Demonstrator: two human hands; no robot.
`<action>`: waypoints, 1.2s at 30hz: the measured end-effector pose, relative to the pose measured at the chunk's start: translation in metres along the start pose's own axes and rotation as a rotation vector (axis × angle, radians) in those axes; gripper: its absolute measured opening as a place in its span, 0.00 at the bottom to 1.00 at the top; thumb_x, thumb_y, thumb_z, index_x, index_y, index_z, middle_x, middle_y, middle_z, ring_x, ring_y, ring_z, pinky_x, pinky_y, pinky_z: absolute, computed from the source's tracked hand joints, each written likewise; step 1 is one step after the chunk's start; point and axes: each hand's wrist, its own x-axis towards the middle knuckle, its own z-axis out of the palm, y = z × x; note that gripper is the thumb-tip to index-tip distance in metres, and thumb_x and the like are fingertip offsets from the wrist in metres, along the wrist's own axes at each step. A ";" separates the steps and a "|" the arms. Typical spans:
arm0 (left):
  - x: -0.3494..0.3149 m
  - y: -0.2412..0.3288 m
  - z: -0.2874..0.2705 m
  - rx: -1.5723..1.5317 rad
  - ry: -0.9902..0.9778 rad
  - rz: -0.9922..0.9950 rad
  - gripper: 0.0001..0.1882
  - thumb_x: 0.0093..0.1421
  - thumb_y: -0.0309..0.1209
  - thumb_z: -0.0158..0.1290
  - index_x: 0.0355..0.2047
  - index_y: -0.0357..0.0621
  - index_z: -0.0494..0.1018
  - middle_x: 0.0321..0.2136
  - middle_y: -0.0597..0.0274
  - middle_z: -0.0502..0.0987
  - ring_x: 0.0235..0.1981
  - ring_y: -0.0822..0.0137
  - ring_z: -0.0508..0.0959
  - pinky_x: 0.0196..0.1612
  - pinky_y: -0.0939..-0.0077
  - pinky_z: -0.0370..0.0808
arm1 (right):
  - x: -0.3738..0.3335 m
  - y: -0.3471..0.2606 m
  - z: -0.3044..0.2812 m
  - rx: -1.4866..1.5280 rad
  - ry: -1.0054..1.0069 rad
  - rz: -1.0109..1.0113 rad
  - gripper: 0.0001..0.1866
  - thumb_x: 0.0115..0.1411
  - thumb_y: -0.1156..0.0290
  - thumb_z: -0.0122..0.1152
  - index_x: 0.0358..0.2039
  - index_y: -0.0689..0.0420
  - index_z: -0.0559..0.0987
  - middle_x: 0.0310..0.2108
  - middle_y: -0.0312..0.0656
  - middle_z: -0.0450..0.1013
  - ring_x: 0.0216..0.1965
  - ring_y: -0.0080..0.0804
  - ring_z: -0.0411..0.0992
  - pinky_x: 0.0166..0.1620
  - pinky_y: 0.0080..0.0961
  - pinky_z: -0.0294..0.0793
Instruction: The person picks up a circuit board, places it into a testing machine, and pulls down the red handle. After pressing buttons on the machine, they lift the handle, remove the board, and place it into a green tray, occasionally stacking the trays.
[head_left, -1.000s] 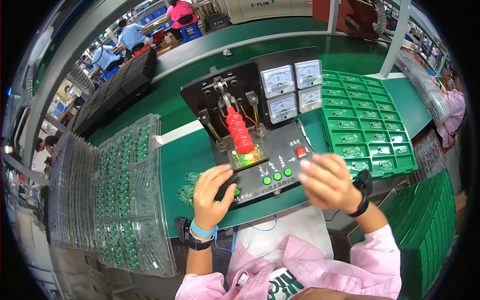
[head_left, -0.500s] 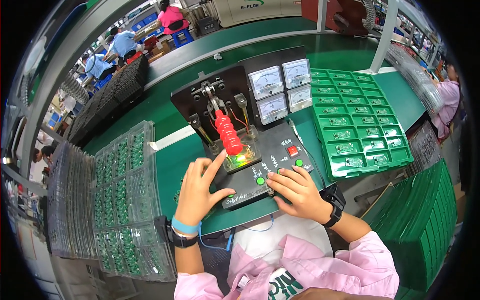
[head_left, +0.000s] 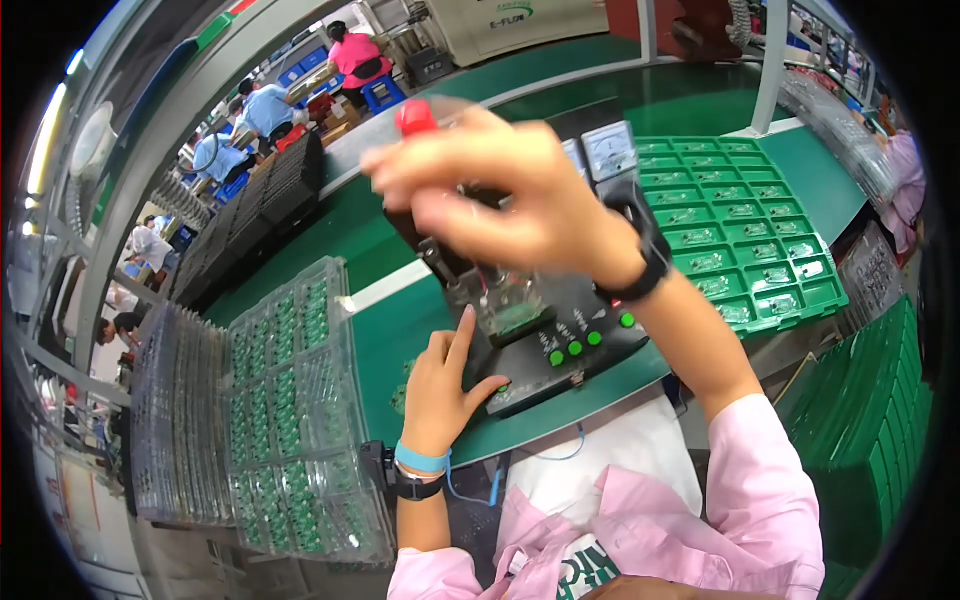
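Observation:
A black test fixture (head_left: pixel 560 370) with a row of green buttons stands on the green bench. My right hand (head_left: pixel 520 190), blurred by motion, is closed around the red ribbed clamp handle (head_left: pixel 415 117), whose tip sticks out above my fingers. The handle is raised, and my hand hides most of the clamp behind it. A green circuit board (head_left: pixel 520 318) sits in the fixture's clear nest. Beside it rests my left hand (head_left: pixel 440 390), open, index finger stretched toward the nest and thumb by the leftmost green button (head_left: pixel 503 388). A panel meter (head_left: pixel 610 150) shows past my right wrist.
On the right lies a green compartment tray (head_left: pixel 740 225) of small boards, above a stack of green trays (head_left: pixel 860 430). Clear blister trays with boards (head_left: pixel 290 400) stand at the left, next to more stacked clear trays (head_left: pixel 180 420). Black trays (head_left: pixel 260 215) line the back; people sit beyond.
My right hand has left the buttons and gone up to the red handle, which has swung from lowered to raised. The green-yellow glow in the nest is gone. My left hand keeps its place by the fixture.

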 end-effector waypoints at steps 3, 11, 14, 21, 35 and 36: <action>-0.019 -0.013 -0.007 0.206 0.051 -0.100 0.27 0.50 0.35 0.64 0.50 0.43 0.72 0.35 0.55 0.70 0.37 0.55 0.73 0.40 0.62 0.69 | 0.006 0.036 0.011 -0.114 0.161 0.027 0.12 0.57 0.73 0.60 0.43 0.58 0.79 0.45 0.43 0.78 0.47 0.40 0.75 0.56 0.34 0.66; -0.055 -0.080 -0.011 0.370 0.040 -0.288 0.14 0.55 0.26 0.57 0.43 0.41 0.77 0.44 0.52 0.75 0.44 0.49 0.75 0.47 0.59 0.71 | -0.104 -0.019 0.014 -0.468 -0.360 0.003 0.07 0.50 0.70 0.64 0.28 0.56 0.76 0.21 0.42 0.74 0.20 0.34 0.73 0.21 0.30 0.69; -0.036 -0.078 0.003 0.238 -0.020 -0.172 0.13 0.57 0.23 0.53 0.43 0.39 0.77 0.49 0.49 0.75 0.47 0.47 0.75 0.50 0.61 0.72 | -0.133 -0.032 0.022 -0.675 -0.708 0.278 0.04 0.48 0.70 0.61 0.22 0.56 0.76 0.17 0.38 0.72 0.18 0.34 0.75 0.19 0.30 0.71; -0.049 -0.094 -0.001 0.189 -0.139 -0.214 0.14 0.59 0.22 0.49 0.45 0.36 0.76 0.48 0.49 0.76 0.47 0.48 0.76 0.50 0.63 0.73 | -0.121 -0.023 0.051 -0.648 -0.614 0.085 0.05 0.42 0.68 0.60 0.16 0.54 0.80 0.16 0.40 0.74 0.21 0.39 0.76 0.22 0.32 0.73; -0.031 -0.070 0.009 0.325 0.165 -0.191 0.14 0.59 0.19 0.48 0.46 0.33 0.71 0.37 0.46 0.74 0.39 0.45 0.75 0.43 0.59 0.71 | -0.151 -0.008 0.053 -0.685 -0.485 0.035 0.06 0.40 0.69 0.61 0.17 0.57 0.79 0.15 0.39 0.73 0.19 0.36 0.75 0.20 0.30 0.69; -0.028 -0.055 0.004 0.303 0.204 -0.190 0.14 0.59 0.18 0.47 0.46 0.33 0.72 0.38 0.45 0.75 0.40 0.46 0.75 0.43 0.60 0.72 | -0.151 -0.006 0.059 -0.701 -0.482 0.046 0.04 0.39 0.69 0.61 0.15 0.55 0.80 0.16 0.39 0.74 0.21 0.37 0.75 0.21 0.31 0.70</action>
